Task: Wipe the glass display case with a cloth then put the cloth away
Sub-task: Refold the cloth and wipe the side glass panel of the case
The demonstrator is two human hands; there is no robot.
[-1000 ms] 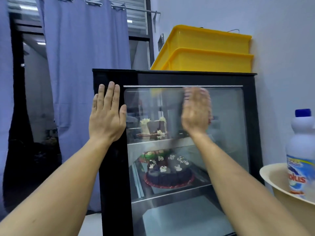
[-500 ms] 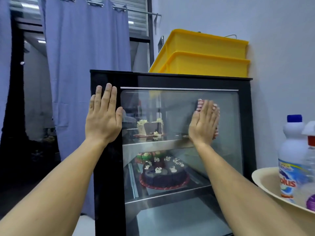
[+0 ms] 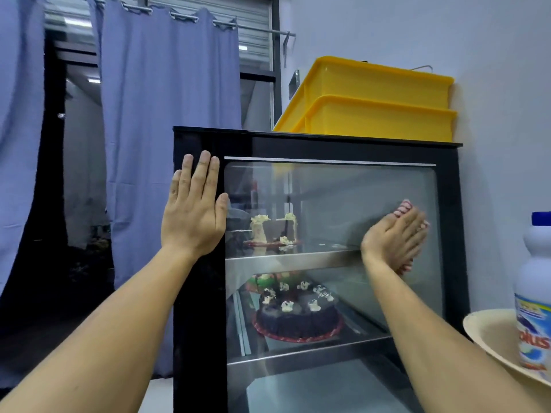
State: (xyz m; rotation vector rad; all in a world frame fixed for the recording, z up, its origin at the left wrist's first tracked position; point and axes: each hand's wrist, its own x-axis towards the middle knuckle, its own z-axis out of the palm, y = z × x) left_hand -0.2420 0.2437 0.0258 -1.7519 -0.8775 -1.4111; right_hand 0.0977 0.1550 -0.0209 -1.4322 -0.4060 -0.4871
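Note:
The glass display case (image 3: 447, 234) has a black frame and holds cakes on two shelves. My left hand (image 3: 193, 210) lies flat with straight fingers on the black left frame, near the top corner. My right hand (image 3: 393, 236) presses a pink-and-white striped cloth (image 3: 403, 207) flat against the glass near its right edge, at the upper shelf's height. Only the cloth's edges show above and below my fingers.
Two stacked yellow crates (image 3: 372, 105) sit on top of the case. At the right, a cream basin (image 3: 489, 338) holds a white bottle with a blue cap (image 3: 533, 293). Blue curtains (image 3: 167, 114) hang to the left, and a white wall stands behind.
My right hand has slid the cloth from the upper middle of the glass rightward and down to its right edge. My left hand has stayed on the frame.

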